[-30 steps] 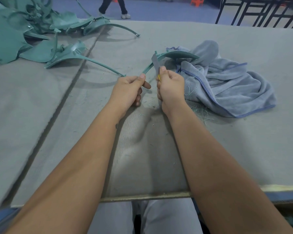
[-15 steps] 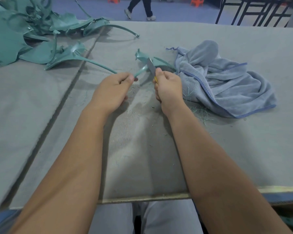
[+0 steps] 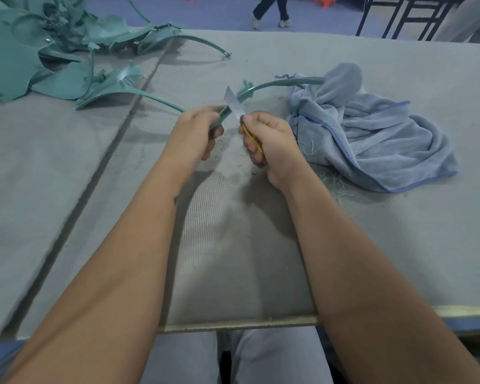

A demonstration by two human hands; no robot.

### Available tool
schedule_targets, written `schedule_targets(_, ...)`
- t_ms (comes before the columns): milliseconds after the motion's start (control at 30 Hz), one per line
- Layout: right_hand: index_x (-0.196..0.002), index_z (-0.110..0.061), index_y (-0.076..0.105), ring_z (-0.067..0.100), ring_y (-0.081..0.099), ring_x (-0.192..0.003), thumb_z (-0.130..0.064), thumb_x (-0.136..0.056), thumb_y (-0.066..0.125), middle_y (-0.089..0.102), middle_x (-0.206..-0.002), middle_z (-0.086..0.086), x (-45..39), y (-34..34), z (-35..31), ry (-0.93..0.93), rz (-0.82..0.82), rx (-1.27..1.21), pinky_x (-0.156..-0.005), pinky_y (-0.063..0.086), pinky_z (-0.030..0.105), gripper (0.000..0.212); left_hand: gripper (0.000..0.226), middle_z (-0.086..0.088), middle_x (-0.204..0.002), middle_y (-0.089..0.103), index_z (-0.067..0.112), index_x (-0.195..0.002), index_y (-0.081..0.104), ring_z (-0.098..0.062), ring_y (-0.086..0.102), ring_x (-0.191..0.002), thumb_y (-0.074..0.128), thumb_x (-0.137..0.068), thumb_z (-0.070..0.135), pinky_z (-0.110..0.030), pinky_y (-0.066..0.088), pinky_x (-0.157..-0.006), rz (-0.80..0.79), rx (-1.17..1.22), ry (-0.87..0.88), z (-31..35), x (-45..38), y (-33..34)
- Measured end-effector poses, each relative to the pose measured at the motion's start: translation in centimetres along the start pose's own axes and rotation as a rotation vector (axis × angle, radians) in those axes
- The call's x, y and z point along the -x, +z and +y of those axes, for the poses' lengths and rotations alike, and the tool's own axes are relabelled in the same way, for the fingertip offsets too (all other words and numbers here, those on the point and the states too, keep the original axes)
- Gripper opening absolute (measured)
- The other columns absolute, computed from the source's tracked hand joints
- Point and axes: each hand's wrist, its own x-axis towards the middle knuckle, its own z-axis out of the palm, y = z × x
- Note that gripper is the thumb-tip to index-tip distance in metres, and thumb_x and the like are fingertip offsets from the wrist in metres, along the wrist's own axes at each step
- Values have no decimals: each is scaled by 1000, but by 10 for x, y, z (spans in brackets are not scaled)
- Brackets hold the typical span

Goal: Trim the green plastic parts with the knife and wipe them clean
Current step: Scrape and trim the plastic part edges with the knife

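My left hand (image 3: 196,131) grips the near end of a thin curved green plastic part (image 3: 277,85) that arcs away to the right, its far end reaching the cloth. My right hand (image 3: 269,141) grips a knife (image 3: 234,104) with a yellow handle; its pale blade points up and left and lies against the green strip just beyond my left fingers. A crumpled blue-grey cloth (image 3: 372,128) lies to the right of my hands. More green plastic parts (image 3: 53,51) are heaped at the far left, one long curved piece (image 3: 128,91) reaching toward my left hand.
The grey felt-covered table (image 3: 399,245) has a dark seam (image 3: 94,176) running diagonally at the left. Thin green shavings (image 3: 330,181) lie near the cloth. The table's front edge (image 3: 233,325) is above my lap. A person walks across the floor beyond; dark table frames stand at the far right.
The green part has turned: its broad end, bunched near my hands half a second ago, now arcs out right to the cloth. My hands have shifted slightly; the blade stays against the strip.
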Motion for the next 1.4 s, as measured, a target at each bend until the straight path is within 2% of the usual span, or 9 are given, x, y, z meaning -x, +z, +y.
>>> schedule_targets(167, -70, -12, 55, 8, 23, -38, -20, -100, 50, 36, -45, -2, 0, 1, 0, -11, -7, 1, -39, 17, 19, 32, 22, 10, -55, 34, 27, -82, 64, -5, 24, -43, 50, -99, 32, -18, 19, -40, -142, -117, 65, -2, 4, -2)
schedule_targets(433, -68, -9, 55, 1, 28, -38, -13, -99, 51, 38, -43, -9, -1, 3, 2, -37, 103, -80, -38, 24, 14, 31, 12, 24, -43, 48, 32, -95, 69, 11, 44, -47, 58, -97, 26, -4, 32, -51, 18, -175, 253, -9, 2, 14)
schedule_targets(700, -66, -8, 55, 0, 30, -40, -10, -98, 52, 39, -43, -11, 0, 7, 1, -81, 196, -124, -42, 27, 11, 32, 17, 17, -39, 42, 31, -87, 72, 3, 36, -42, 58, -97, 30, -9, 26, -46, 69, -187, 292, -13, 1, 22)
schedule_targets(833, -63, -10, 54, 0, 32, -40, -9, -98, 53, 41, -41, -14, 0, 7, 2, -97, 271, -168, -42, 28, 12, 34, 22, 13, -56, 61, 24, -86, 74, 7, 38, -42, 56, -98, 31, -7, 25, -46, 88, -204, 322, -12, 0, 30)
schedule_targets(867, -63, -10, 53, 1, 32, -40, -8, -97, 53, 41, -41, -13, 0, 8, 2, -102, 287, -170, -43, 28, 13, 35, 23, 5, -56, 55, 24, -86, 75, 6, 37, -43, 56, -97, 32, -7, 24, -46, 96, -212, 320, -12, -1, 32)
schedule_targets(967, -62, -10, 53, 2, 32, -41, -9, -97, 54, 42, -41, -12, -1, 8, 3, -108, 316, -173, -43, 28, 14, 35, 30, 11, -42, 37, 34, -69, 67, -2, 32, -44, 56, -97, 34, -15, 23, -46, 111, -254, 320, -14, -2, 35)
schedule_targets(1133, -68, -8, 54, 3, 30, -38, -13, -99, 52, 41, -41, -11, -1, 4, 2, -74, 365, -293, -39, 25, 17, 31, 36, 11, -45, 30, 27, -63, 63, -6, 27, -48, 54, -96, 38, -26, 23, -50, 128, -306, 315, -18, -3, 33)
schedule_targets(1267, -71, -6, 52, 3, 29, -36, -14, -100, 50, 42, -42, -11, 0, 1, 0, -64, 362, -373, -37, 23, 17, 29, 40, 9, -49, 26, 5, -77, 62, -7, 24, -51, 53, -96, 38, -28, 21, -52, 153, -349, 318, -21, -2, 32)
schedule_targets(1400, -68, -9, 51, 3, 29, -37, -14, -99, 51, 42, -47, -7, 0, 2, 0, -68, 390, -392, -37, 23, 18, 32, 35, 9, -48, 30, 10, -81, 67, -7, 28, -50, 52, -96, 39, -25, 23, -51, 144, -366, 341, -20, -2, 32)
